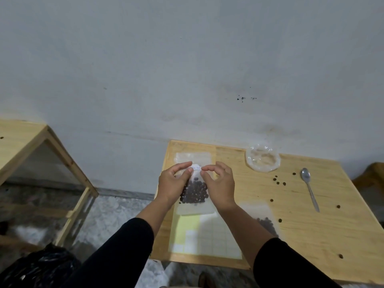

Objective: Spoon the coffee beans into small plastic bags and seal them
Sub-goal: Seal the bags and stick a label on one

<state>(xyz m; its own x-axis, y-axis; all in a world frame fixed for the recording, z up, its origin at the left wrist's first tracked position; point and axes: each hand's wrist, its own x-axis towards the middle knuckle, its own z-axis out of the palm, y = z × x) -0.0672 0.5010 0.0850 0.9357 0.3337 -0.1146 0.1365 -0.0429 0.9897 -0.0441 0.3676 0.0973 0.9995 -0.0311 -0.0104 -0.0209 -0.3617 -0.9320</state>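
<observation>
Clear plastic is what we pinch: our left hand (pixel 173 183) and right hand (pixel 218 185) each close thumb and forefinger on the top of the small bag (pixel 194 191), held over the wooden table (pixel 301 225) with the coffee beans (pixel 194 193) settled low inside. If we press unevenly, the seal could gap and beans spill. The white label (pixel 196 167) carries writing too blurred to read.
</observation>
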